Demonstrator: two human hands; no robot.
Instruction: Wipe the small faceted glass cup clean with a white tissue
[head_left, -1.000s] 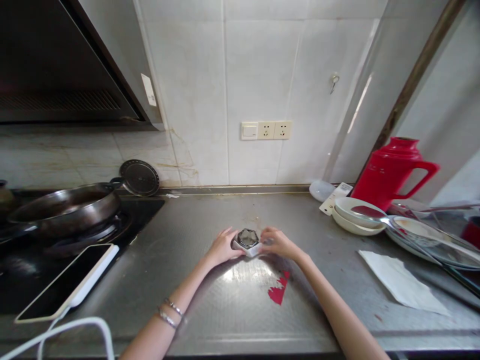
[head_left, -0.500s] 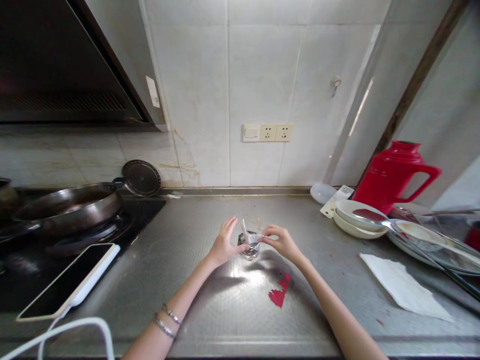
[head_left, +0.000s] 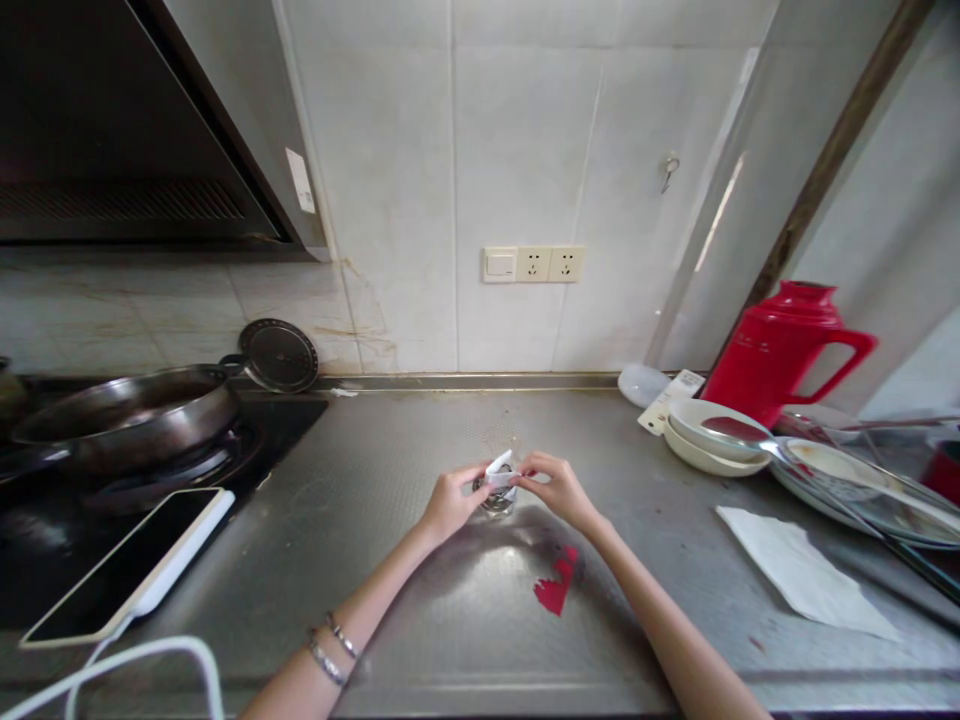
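A small shiny object [head_left: 496, 502], metal or glass, stands on the steel counter between my hands; what it is, I cannot make out. Above it is a white folded paper strip [head_left: 501, 478]. My left hand [head_left: 456, 500] is closed on the strip's left side, thumb in front and fingers behind. At the strip's right end, my right hand [head_left: 553, 485] pinches it between thumb and fingertips. Both hands partly hide the shiny object. Nearer to me, a torn red scrap [head_left: 555, 582] lies flat on the counter.
At left are a hob with a frying pan [head_left: 135, 420] and a phone [head_left: 127, 565] with a white cable. To the right stand stacked bowls [head_left: 709, 460], a red thermos jug [head_left: 780, 350] and plates. A white paper towel [head_left: 802, 570] lies before them.
My left fingers, which were raised and spread, have come down and closed on the strip. The strip's upright left end has folded over. My right hand keeps its pinch.
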